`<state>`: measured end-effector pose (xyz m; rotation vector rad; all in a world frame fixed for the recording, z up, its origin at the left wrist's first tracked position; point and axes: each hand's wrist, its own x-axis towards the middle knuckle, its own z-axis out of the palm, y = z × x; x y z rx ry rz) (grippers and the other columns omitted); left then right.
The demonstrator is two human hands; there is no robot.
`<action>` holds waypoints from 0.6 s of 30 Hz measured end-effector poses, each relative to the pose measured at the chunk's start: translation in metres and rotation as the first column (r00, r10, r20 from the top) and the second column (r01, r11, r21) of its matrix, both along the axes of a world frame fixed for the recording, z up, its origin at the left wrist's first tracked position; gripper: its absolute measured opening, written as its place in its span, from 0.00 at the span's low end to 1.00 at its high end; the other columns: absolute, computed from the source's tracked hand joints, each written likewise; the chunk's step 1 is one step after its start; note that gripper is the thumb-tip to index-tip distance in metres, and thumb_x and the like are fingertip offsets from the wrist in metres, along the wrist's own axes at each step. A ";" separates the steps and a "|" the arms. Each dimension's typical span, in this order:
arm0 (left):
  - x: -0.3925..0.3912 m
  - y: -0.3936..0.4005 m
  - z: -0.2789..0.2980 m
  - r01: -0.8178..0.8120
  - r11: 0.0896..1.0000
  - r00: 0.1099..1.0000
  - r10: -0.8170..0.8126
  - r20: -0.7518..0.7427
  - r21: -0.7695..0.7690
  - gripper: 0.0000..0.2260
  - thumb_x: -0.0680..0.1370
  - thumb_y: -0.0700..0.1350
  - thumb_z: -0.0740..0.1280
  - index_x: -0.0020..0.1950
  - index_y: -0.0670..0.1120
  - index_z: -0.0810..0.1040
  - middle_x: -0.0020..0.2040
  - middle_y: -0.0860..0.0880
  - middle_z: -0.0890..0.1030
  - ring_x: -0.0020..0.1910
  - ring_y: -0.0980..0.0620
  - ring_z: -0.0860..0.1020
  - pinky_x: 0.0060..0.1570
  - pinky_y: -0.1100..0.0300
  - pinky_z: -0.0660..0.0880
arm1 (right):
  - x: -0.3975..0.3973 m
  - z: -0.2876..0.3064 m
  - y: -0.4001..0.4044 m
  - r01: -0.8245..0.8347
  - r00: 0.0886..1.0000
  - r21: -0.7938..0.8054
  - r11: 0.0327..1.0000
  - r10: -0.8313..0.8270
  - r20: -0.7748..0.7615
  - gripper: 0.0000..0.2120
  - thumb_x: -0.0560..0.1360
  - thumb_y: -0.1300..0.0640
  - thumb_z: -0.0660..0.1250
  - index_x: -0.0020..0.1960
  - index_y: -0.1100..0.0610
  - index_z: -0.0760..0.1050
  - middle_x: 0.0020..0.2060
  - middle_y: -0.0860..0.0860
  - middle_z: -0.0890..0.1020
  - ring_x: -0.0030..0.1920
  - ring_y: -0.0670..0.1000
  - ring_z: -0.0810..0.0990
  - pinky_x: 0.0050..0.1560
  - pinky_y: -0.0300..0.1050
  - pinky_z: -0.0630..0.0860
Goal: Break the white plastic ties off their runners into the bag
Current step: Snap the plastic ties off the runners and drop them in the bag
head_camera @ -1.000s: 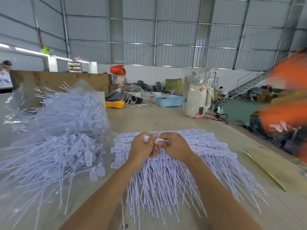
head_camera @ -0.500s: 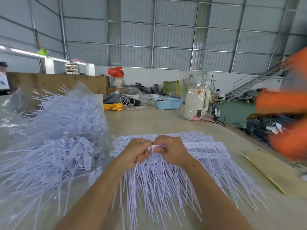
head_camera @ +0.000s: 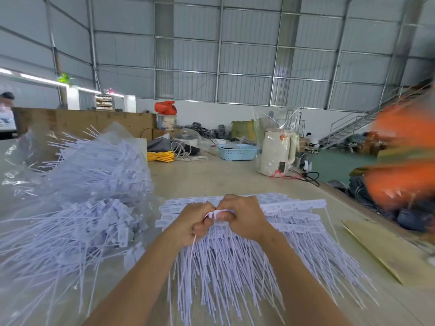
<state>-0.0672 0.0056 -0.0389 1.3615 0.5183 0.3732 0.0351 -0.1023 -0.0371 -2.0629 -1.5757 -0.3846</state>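
Both fists meet over the pile: the left hand (head_camera: 191,223) curls round one tie's tail, the right hand (head_camera: 243,217) pinches its head at the runner. A short, sharp twist close to the joint should snap it clean. The white ties (head_camera: 235,260) fan across the tabletop (head_camera: 211,177); the bag (head_camera: 77,189) lies just left.

I see the ties on runners (head_camera: 235,250) mid-surface (head_camera: 211,177); left of them the bag (head_camera: 77,196), behind them the basket (head_camera: 237,152), right the cardboard (head_camera: 386,250).
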 end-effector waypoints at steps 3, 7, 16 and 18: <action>0.007 -0.005 -0.004 -0.137 0.979 0.991 0.132 0.037 0.154 0.11 0.75 0.35 0.61 0.33 0.41 0.70 0.20 0.48 0.69 0.14 0.56 0.59 0.16 0.71 0.54 | 0.002 -0.003 0.000 0.102 0.985 -0.009 0.995 -0.099 0.141 0.06 0.77 0.56 0.62 0.49 0.50 0.78 0.47 0.45 0.78 0.47 0.50 0.76 0.46 0.45 0.56; 0.007 -0.008 -0.005 -0.181 0.960 0.983 0.170 0.068 0.215 0.13 0.74 0.35 0.61 0.29 0.42 0.68 0.18 0.48 0.69 0.14 0.56 0.60 0.16 0.70 0.54 | 0.002 -0.005 0.001 0.106 0.981 0.010 0.994 -0.107 0.161 0.07 0.76 0.58 0.62 0.49 0.49 0.77 0.47 0.44 0.77 0.46 0.49 0.76 0.45 0.46 0.54; 0.001 -0.006 0.007 0.067 0.953 0.985 -0.016 0.173 -0.296 0.14 0.79 0.39 0.56 0.33 0.44 0.66 0.18 0.51 0.66 0.11 0.59 0.56 0.11 0.69 0.51 | -0.005 0.005 -0.001 -0.130 0.990 0.208 0.970 0.139 -0.029 0.07 0.75 0.59 0.66 0.41 0.60 0.80 0.37 0.52 0.79 0.41 0.54 0.79 0.42 0.52 0.73; -0.004 0.000 0.010 0.082 0.919 0.972 0.012 0.236 -0.386 0.16 0.80 0.40 0.54 0.32 0.45 0.65 0.17 0.53 0.66 0.10 0.59 0.58 0.11 0.71 0.51 | 0.007 0.005 -0.008 -0.013 0.999 0.193 0.981 0.019 -0.027 0.08 0.77 0.59 0.64 0.40 0.60 0.77 0.37 0.52 0.77 0.42 0.57 0.79 0.43 0.50 0.73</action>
